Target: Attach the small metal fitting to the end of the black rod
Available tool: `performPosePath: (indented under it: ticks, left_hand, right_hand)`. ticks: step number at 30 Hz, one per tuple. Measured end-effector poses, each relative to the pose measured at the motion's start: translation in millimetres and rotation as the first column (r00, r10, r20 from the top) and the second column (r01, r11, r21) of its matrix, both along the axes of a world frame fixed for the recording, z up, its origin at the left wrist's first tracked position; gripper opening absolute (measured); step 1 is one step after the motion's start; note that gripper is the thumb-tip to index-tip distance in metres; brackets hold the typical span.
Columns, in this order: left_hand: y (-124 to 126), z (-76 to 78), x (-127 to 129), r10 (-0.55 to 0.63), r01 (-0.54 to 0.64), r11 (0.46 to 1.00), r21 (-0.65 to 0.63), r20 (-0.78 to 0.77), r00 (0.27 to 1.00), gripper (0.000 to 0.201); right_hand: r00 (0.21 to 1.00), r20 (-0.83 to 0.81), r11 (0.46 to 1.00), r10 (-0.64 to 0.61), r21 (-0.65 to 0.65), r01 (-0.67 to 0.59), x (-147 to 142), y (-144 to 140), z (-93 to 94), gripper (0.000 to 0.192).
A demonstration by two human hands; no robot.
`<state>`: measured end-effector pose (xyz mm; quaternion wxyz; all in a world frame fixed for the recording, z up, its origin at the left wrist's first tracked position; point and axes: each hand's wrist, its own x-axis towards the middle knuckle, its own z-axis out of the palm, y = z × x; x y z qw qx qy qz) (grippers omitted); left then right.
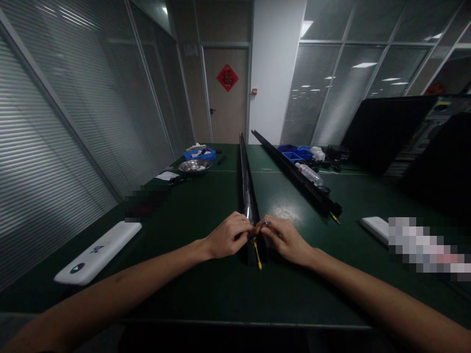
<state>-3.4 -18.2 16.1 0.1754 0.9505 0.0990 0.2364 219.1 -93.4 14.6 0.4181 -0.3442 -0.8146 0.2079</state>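
Observation:
A long black rail with a channel shape point(248, 193) runs lengthwise away from me on the table. At its near end, my left hand point(228, 237) and my right hand point(285, 240) meet from either side, thumbs and fingers pinched together. What sits between the fingertips is too small and covered to make out. Just below them, a short yellow wire point(258, 254) lies in the rail's end with its tip pointing toward me. A shiny metal spot, perhaps a ring, shows on my right hand's fingers.
A second black rail point(300, 179) with a yellow wire end point(335, 218) lies to the right, beside a plastic bottle point(309, 174) and blue bins point(297, 155). Leftward are a metal bowl point(195, 166), a blue basket point(199, 155) and a white device point(98, 252). Another white device point(375, 229) lies right.

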Motion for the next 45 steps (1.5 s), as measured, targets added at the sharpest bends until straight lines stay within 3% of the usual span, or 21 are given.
performPosePath:
  ticks: [9, 13, 19, 36, 45]
  left_hand:
    - [-0.1, 1.2, -0.4, 0.002, -0.002, 1.000, -0.005, 0.077, 0.997, 0.022]
    - [1.2, -1.8, -0.7, 0.021, -0.020, 1.000, -0.006, 0.110, 0.994, 0.025]
    - [3.5, -4.8, 0.3, 0.006, -0.006, 1.000, 0.002, 0.076, 0.997, 0.023]
    - [1.2, -0.5, 1.6, 0.021, -0.021, 1.000, -0.006, 0.018, 1.000, 0.023]
    - [1.7, -0.7, 1.7, 0.021, -0.021, 1.000, 0.007, -0.025, 0.999, 0.018]
  right_hand:
    - [0.993, -0.115, 0.992, 0.016, -0.124, -0.030, 1.4, 0.8, -4.3, 0.030]
    - [0.987, -0.153, 0.994, -0.058, -0.104, 0.042, 0.1, -0.8, -2.2, 0.029]
    - [0.986, -0.071, 0.988, -0.150, -0.048, 0.147, -1.7, -1.9, 1.0, 0.024]
    - [0.980, -0.023, 0.980, -0.197, 0.018, 0.197, -5.5, -5.1, 0.2, 0.017]
    - [0.994, -0.007, 0.993, -0.111, 0.041, 0.111, -5.1, -4.5, 0.2, 0.020]
